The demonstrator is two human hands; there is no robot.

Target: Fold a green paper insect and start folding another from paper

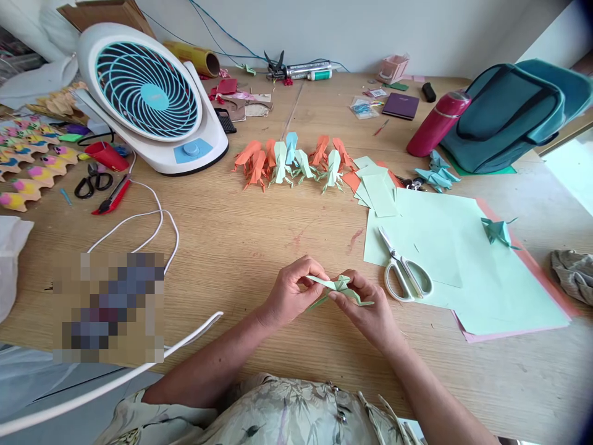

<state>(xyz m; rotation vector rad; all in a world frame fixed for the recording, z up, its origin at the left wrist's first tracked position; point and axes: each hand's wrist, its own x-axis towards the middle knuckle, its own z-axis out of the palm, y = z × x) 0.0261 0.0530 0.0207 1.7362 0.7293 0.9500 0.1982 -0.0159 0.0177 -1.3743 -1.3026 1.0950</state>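
Red bottle [438, 125] beside teal bag [503, 127].

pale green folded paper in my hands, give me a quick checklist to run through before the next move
1. Grip: ok, left hand and right hand both pinch the folded paper.
2. Crispness of folds: cannot tell, fingers cover part and detail is too small.
3. Scissors apart from hands: ok, they lie beside the right hand, partly on the large green sheet.
4. Row of folded figures undisturbed by hands: ok, it stands beyond them, untouched.
5. Small green slips neatly squared: not ok, they lie fanned out.
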